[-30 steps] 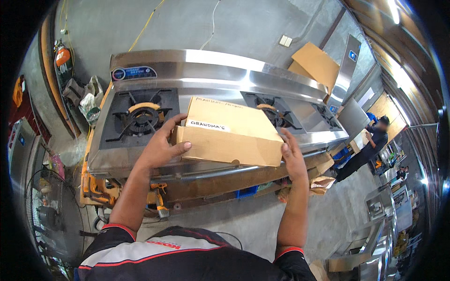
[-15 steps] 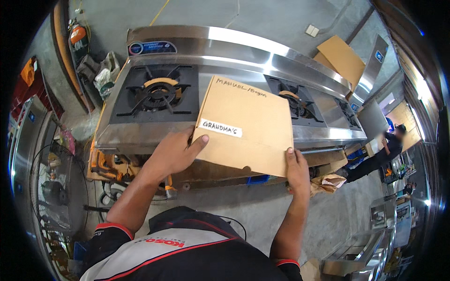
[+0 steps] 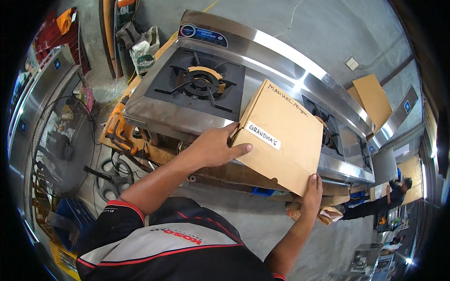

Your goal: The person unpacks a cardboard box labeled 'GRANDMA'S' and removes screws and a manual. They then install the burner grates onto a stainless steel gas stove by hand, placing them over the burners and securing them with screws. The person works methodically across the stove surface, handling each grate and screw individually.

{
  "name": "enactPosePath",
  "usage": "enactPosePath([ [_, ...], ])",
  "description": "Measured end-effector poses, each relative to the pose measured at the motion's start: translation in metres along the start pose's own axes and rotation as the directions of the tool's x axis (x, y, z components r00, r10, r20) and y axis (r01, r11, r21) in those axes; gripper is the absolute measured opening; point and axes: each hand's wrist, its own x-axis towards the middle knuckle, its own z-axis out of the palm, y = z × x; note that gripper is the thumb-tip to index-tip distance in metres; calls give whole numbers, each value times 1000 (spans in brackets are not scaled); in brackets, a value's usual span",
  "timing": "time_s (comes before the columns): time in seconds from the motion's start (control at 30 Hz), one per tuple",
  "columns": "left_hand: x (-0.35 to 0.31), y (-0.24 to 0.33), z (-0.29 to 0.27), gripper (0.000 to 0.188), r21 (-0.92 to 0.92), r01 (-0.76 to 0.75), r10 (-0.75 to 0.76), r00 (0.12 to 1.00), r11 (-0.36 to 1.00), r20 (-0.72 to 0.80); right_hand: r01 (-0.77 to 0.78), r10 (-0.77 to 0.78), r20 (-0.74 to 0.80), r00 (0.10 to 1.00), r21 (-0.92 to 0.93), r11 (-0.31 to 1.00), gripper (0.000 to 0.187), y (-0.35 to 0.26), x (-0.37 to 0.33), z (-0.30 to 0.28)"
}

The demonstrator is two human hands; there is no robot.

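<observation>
Grey wall (image 3: 323, 33) and stainless gas stove (image 3: 164, 121) were seen beyond the grip. Flat cardboard box (image 3: 300, 136) was held between both hands, tilted, stove's front edge partly hidden behind it. Contact with stove couldn't be told.

Left hand (image 3: 215, 147) was clamped on the box's left side, thumb laid over the top face, fingers wrapped round the edge. Right hand (image 3: 311, 194) was closed on the near right corner. Box lid was shut, contents hidden. White label (image 3: 263, 136) was stuck on top, beside the left thumb; dark handwriting was marked along the far edge.

Other containers: blue crate (image 3: 82, 208) was set on the floor, well left of and below the grip, contents not clearly readable; yellow crate (image 3: 63, 257) was placed just below it. Blue bin (image 3: 263, 191) was tucked under the stove, between the hands in view. Crumpled brown paper bag (image 3: 330, 214) was seen just right of the right hand, inside hidden.
</observation>
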Motion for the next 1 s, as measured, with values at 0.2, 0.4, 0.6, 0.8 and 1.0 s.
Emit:
enactPosePath([
  [0.2,-6,0,-4,76,36,-36,39,996,999,-80,15,-27,57,998,195,981,63,9,5,1],
  [0.4,-3,-2,2,82,120,-66,81,989,991,-123,133,-120,-113,986,109,985,59,35,9,12],
  [0.6,15,-14,41,90,-73,-338,288,882,938,-374,348,-261,-349,900,218,912,56,61,11,26],
  [0.8,19,31,61,97,-487,-523,379,849,699,-368,562,-535,-180,825,344,752,85,23,-3,-50],
  [1.0,44,94,158,97,-479,-534,485,843,696,-235,504,-411,-346,844,249,827,95,65,-6,-154],
])
